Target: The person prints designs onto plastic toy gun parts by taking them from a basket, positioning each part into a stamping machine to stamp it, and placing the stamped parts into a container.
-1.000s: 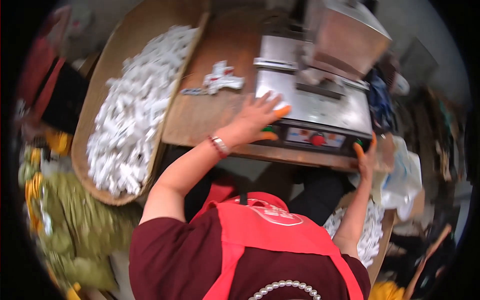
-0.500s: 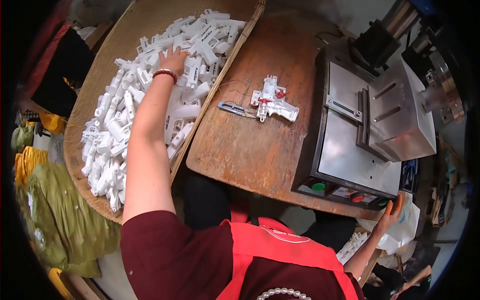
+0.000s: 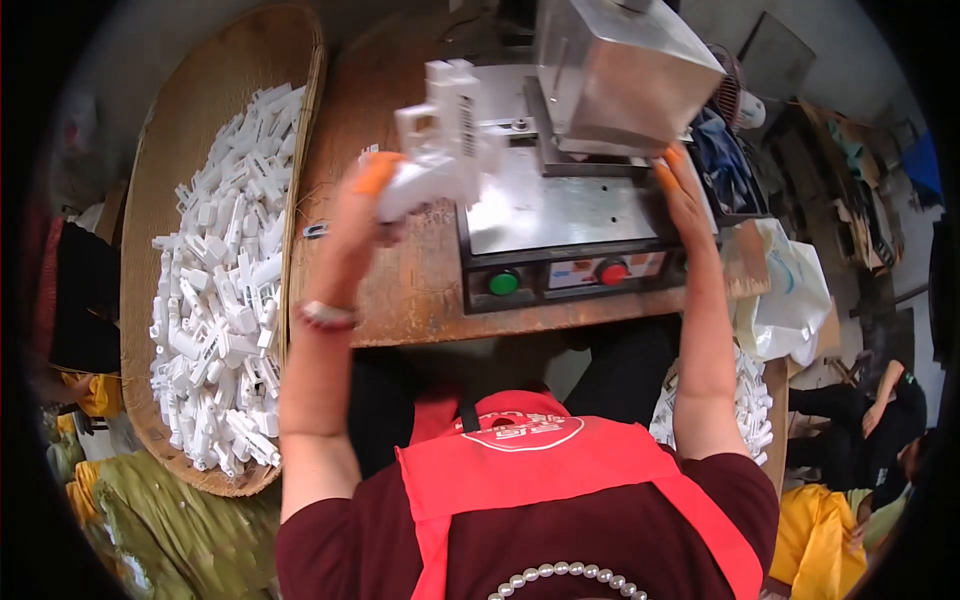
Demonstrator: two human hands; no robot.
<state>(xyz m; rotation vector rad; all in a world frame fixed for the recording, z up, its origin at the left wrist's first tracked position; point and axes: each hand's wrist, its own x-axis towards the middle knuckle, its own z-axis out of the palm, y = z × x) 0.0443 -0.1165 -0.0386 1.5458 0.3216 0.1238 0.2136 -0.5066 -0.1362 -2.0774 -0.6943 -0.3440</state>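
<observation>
Blurred by motion, my left hand (image 3: 358,225) with an orange finger cover is closed around a white plastic toy gun (image 3: 440,150), lifted above the wooden table beside the press machine. My right hand (image 3: 685,195), also with orange fingertip covers, reaches along the right side of the machine's metal plate (image 3: 570,215). Its fingers stretch up to the lower edge of the silver metal block (image 3: 625,85), and I see nothing held in them. The large woven tray (image 3: 165,190) at the left carries a heap of white toy gun pieces (image 3: 220,330).
A green button (image 3: 503,283) and a red button (image 3: 612,271) sit on the machine's front. More white pieces (image 3: 755,400) lie low at the right, below a translucent plastic bag (image 3: 785,290). Another person (image 3: 880,410) is at the far right. Green sacks (image 3: 190,530) lie at lower left.
My left hand has left the heap and moved right, bringing a white toy gun over the table. My right hand has risen from the machine's front corner to the block. The view has turned right.
</observation>
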